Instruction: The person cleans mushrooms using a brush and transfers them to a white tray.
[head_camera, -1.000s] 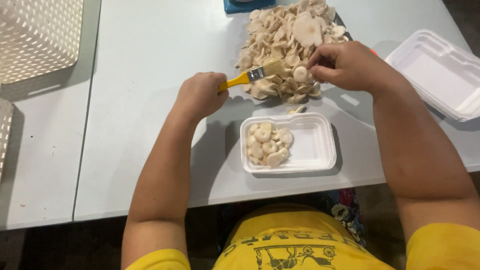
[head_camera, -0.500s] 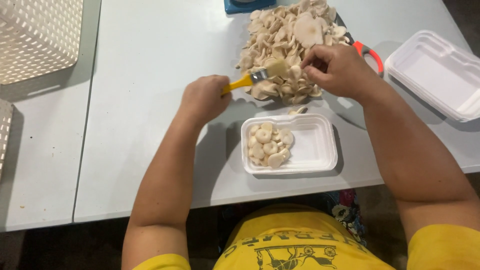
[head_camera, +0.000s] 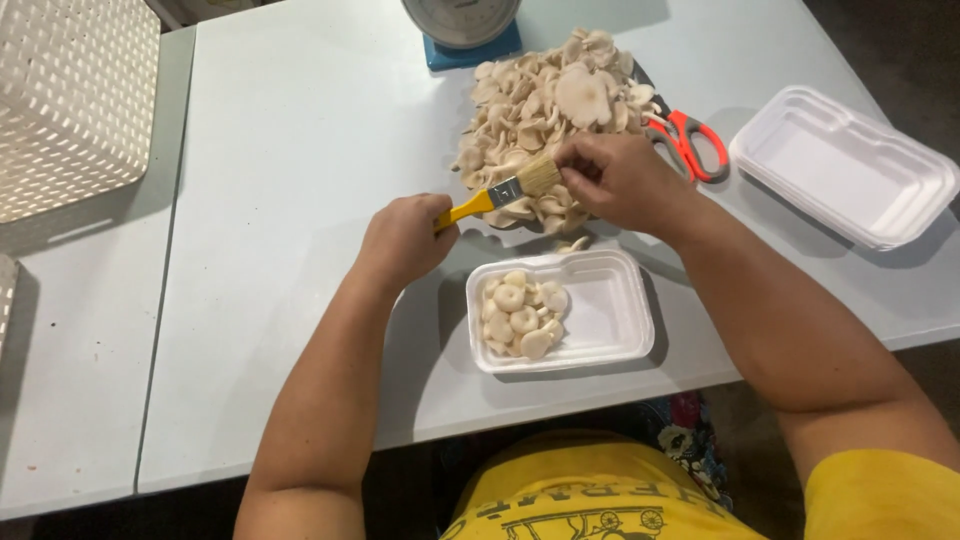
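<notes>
Presently the brush lies with its long axis left-to-right, bristles touching the right hand, which pinches a mushroom at the pile's near edge. Left hand grips the yellow handle. Tray just nearer on the bench.

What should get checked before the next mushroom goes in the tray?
1. Brush gripped in left hand: ok.
2. Mushroom held in right hand: cannot tell, fingers hide it.
3. Bristles reach the right hand: ok.
4. Tray has room: ok, its right half is bare.
5. Pile still has mushrooms: ok.
6. Scissors away from the hands: not ok, beside the right hand.
</notes>
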